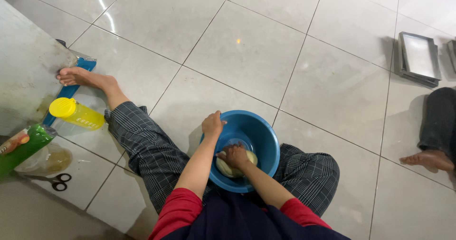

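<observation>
The person sits on the tiled floor with a blue basin between the legs. The left hand grips the basin rim at 9 o'clock, fingers closed on it. The right hand presses into the pale dough at the bottom, curled over it. A yellow-capped bottle lies far at 9 o'clock.

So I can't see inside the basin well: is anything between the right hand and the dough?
Nothing visible: the right hand presses straight onto the dough inside the blue basin, while the left hand grips its rim.
</observation>
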